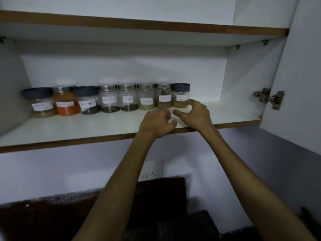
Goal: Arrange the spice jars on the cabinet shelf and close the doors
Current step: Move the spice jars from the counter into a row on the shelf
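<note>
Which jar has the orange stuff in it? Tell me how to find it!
Look at the lower shelf of the open cabinet, where eight jars stand in a row. Count from the left: the orange jar is second. It has a silver lid, sits between two dark-lidded jars, and is the only brightly coloured one.

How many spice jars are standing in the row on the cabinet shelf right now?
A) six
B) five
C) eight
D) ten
C: eight jars stand side by side along the shelf, from the dark-lidded jar at the left end to the dark-lidded jar at the right end, with the orange-filled jar second from the left.
</note>
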